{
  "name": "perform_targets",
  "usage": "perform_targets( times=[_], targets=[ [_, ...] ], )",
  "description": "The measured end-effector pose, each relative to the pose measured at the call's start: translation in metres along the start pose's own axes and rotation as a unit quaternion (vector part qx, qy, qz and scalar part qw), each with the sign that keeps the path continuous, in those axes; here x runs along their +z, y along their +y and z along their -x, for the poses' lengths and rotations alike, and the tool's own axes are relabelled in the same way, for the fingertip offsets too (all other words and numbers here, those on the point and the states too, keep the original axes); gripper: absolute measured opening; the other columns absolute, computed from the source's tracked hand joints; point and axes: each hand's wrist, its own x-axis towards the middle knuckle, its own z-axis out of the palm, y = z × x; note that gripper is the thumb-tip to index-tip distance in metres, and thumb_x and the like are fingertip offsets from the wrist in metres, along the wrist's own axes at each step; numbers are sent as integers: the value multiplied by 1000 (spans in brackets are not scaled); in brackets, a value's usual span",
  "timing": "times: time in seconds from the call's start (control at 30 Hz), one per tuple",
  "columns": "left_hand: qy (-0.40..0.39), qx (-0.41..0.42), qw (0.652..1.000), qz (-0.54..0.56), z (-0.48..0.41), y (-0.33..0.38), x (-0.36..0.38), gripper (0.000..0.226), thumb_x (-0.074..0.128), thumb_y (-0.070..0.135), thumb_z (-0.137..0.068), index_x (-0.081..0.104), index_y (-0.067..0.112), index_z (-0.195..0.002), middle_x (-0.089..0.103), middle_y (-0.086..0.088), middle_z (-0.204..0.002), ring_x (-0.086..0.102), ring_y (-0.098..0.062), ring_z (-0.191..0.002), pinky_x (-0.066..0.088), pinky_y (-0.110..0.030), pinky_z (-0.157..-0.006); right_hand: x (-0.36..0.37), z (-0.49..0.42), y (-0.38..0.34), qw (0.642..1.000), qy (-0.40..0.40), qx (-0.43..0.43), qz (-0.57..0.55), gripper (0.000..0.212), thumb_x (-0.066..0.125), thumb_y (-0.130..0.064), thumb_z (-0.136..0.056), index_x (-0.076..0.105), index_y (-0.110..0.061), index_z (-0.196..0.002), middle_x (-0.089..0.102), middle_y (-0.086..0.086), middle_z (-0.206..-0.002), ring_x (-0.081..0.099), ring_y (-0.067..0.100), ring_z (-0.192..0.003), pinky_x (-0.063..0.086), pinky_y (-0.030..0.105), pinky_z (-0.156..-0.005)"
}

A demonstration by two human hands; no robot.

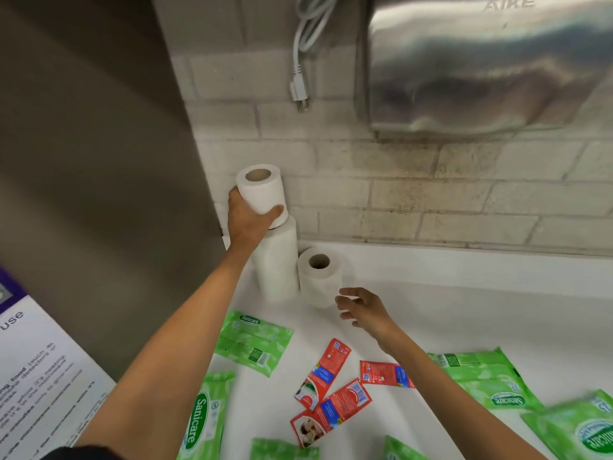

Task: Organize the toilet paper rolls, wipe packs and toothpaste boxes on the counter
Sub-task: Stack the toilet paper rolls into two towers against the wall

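Stacking is the business here: the left hand (247, 217) has its fingers and thumb wrapped round the top roll (262, 189). It holds the roll near upright, core hole facing up, right on top of the stack (277, 263) of rolls in the back corner of the counter (464, 310). The top roll looks a touch off-centre, leaning to the left of the stack, and I cannot tell whether its full weight is down.

Just right of the stack stands a loose roll (320, 277), upright too, long axis vertical, close against the stack's side. The right hand (361, 308) hovers on the far side of that roll from the stack, fingers spread and relaxed, gripping nothing, fingertips pointed toward it.

That's the key line-up: the loose roll sits between the stack and the right hand. So the right hand is clearly the nearer one and would take it from the side.

In front of the stack, wipe packs (253, 341) and toothpaste boxes (326, 370) lie flat and scattered, unsorted. Plenty left to do, by the look of it.
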Motion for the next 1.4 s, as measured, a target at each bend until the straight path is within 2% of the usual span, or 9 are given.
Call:
perform_targets(
  times=[0.57,0.7,0.83,0.97,1.07,1.13,1.2,1.27,1.4],
  targets=[
    [-34,-9,999,-35,-3,-22,13,91,82,34,-64,30,10,-134,45,-8,-134,47,-28,-122,37,-29,-86,-4,0,11,999,5,22,29,37,56,-28,-91,51,-14,-124,63,10,-114,62,19,-91,46,29,-87],
    [-72,-16,996,-44,-2,-22,9,103,83,29,-64,17,7,-141,41,-11,-140,43,-30,-128,38,-33,-94,-8,4,9,999,4,20,29,36,55,-28,-91,51,-13,-124,63,10,-113,62,19,-90,45,29,-86],
    [-102,-52,992,-51,9,-13,-1,127,82,34,-66,-12,7,-146,21,-12,-154,25,-28,-141,27,-39,-112,-13,14,7,1000,12,18,23,36,55,-27,-91,51,-13,-124,63,6,-106,62,18,-88,46,29,-84],
    [-49,-52,997,-15,41,6,-18,116,78,37,-70,-3,12,-148,19,-12,-153,28,-26,-139,29,-38,-110,-19,32,5,1000,15,16,14,37,56,-27,-91,52,-12,-124,63,5,-103,63,19,-87,46,30,-81],
    [6,-41,999,19,79,21,-28,79,69,30,-80,26,12,-143,47,-11,-133,50,-23,-120,42,-38,-103,-22,51,2,1000,21,8,3,36,57,-26,-90,53,-12,-123,63,6,-100,62,18,-83,46,29,-73],
    [-8,-32,999,31,109,28,-35,45,62,20,-84,48,9,-125,61,-9,-103,58,-20,-93,48,-34,-91,-23,68,1,1000,25,5,-6,34,57,-24,-90,54,-12,-122,63,6,-98,61,17,-81,45,25,-68],
    [-57,-21,997,43,135,30,-38,23,56,9,-85,59,4,-107,64,-13,-89,60,-24,-84,50,-33,-84,-23,82,2,1000,24,1,-10,33,56,-22,-91,54,-12,-122,63,7,-99,60,18,-82,44,23,-66],
    [-124,-12,991,44,161,29,-39,20,53,2,-85,62,-1,-101,64,-16,-87,64,-22,-78,52,-30,-77,-22,98,6,1000,22,-3,-14,33,57,-19,-90,54,-9,-121,63,11,-102,59,19,-82,46,20,-64],
    [-225,-47,973,26,213,15,-33,18,53,0,-85,63,0,-100,61,-5,-73,55,4,-41,41,-6,-46,-21,130,17,1000,4,0,-16,35,59,-15,-89,54,-3,-122,61,16,-100,60,20,-80,51,20,-69]
  ],
)
